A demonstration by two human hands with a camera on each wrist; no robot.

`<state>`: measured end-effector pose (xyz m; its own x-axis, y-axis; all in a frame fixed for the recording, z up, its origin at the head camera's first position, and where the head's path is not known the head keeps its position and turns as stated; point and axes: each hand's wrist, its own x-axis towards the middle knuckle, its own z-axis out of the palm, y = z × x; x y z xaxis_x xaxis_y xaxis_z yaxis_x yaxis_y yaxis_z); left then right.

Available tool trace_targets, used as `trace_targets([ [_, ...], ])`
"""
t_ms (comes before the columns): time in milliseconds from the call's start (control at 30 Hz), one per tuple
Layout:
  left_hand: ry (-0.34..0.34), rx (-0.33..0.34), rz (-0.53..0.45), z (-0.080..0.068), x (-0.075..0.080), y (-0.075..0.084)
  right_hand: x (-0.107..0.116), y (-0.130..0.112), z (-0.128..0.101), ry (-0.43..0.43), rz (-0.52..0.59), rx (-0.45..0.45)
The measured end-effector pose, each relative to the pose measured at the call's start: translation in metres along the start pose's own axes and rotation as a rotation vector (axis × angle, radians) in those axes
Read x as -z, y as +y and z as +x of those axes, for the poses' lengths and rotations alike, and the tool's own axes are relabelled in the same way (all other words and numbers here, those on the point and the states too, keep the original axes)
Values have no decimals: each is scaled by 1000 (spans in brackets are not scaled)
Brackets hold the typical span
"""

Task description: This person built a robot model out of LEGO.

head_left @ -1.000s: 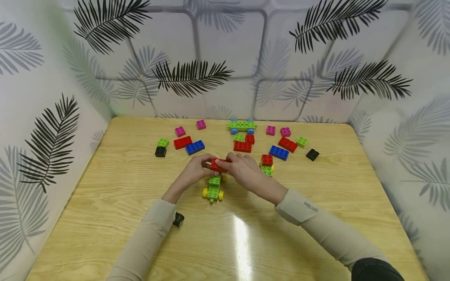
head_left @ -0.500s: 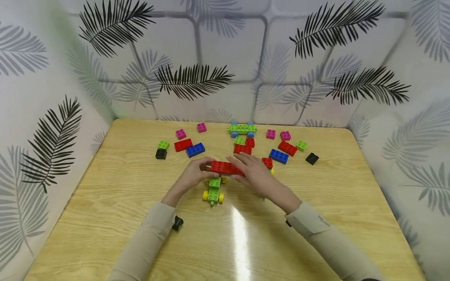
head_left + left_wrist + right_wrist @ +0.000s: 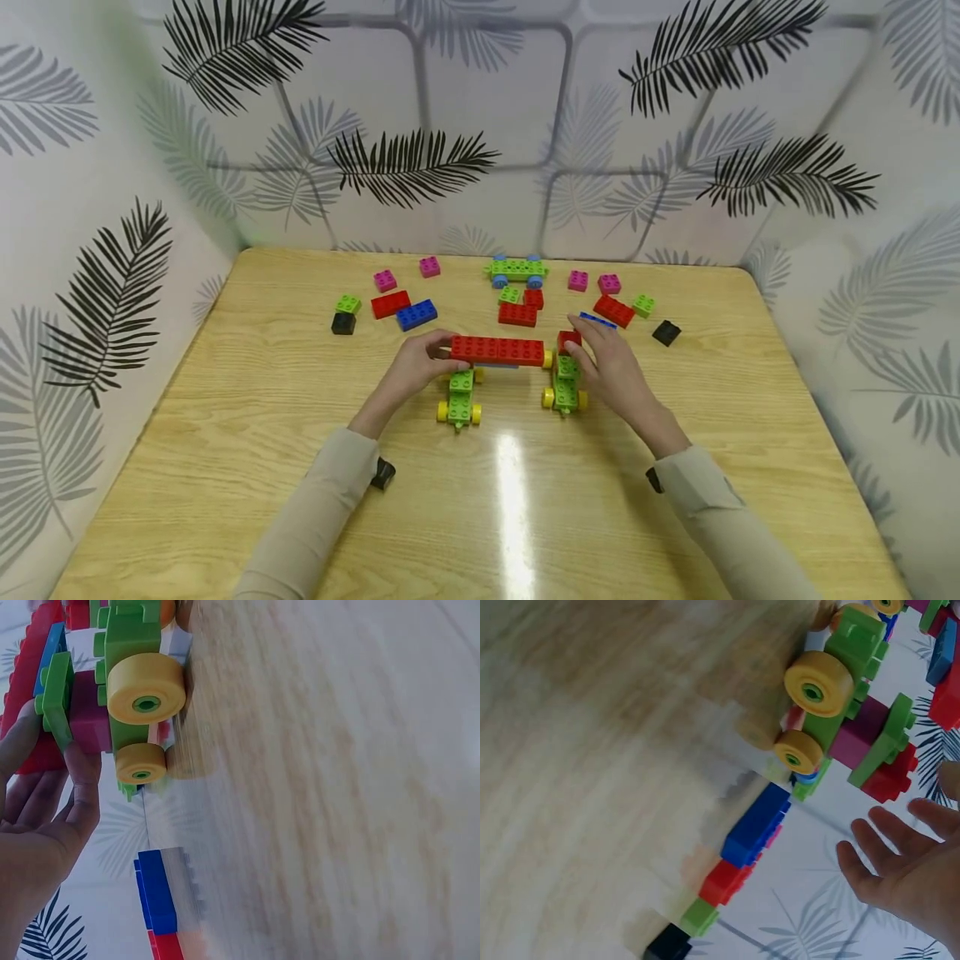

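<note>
My left hand (image 3: pixel 420 360) grips the left end of a row of red toy bricks (image 3: pixel 497 351), its fingers round the red brick and the green piece (image 3: pixel 58 697) beneath. This sits over the left green car base (image 3: pixel 460 404) with yellow wheels; a purple brick (image 3: pixel 90 716) lies between, and a blue piece (image 3: pixel 51 656) under the row. The row reaches toward a second green car base (image 3: pixel 566 392), topped by a purple brick (image 3: pixel 860 731), a green piece (image 3: pixel 885 742) and a red brick (image 3: pixel 891 776). My right hand (image 3: pixel 617 367) is beside that stack, fingers loosely spread and apart from it.
Behind the hands lie loose red, blue (image 3: pixel 416 314), green, pink (image 3: pixel 429 267) and black bricks (image 3: pixel 666 332). A green car base with blue wheels (image 3: pixel 517 270) stands at the table's back edge. Patterned cloth (image 3: pixel 480 108) rises behind the wooden table (image 3: pixel 420 533).
My right hand has let go of the red row and moved right, beside the second car stack, uncovering the row's right end. My left hand has stayed at the left end.
</note>
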<state>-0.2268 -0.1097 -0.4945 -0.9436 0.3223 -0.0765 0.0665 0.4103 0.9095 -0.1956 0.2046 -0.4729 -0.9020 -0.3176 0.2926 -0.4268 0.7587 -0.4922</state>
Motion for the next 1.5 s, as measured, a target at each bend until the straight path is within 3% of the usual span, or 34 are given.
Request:
trace_targets([
  [167, 11, 30, 0, 1, -4, 1, -7, 7, -2, -38, -12, -38],
  [500, 49, 17, -19, 3, -10, 5, -8, -5, 4, -58, 52, -18],
  [833, 79, 5, -80, 3, -17, 2, -11, -8, 4, -88, 121, -118],
  [1300, 36, -16, -85, 6, -24, 6, -19, -13, 6, -34, 156, -101],
  [1500, 28, -18, -53, 8, -23, 9, -21, -12, 3, 24, 107, 6],
])
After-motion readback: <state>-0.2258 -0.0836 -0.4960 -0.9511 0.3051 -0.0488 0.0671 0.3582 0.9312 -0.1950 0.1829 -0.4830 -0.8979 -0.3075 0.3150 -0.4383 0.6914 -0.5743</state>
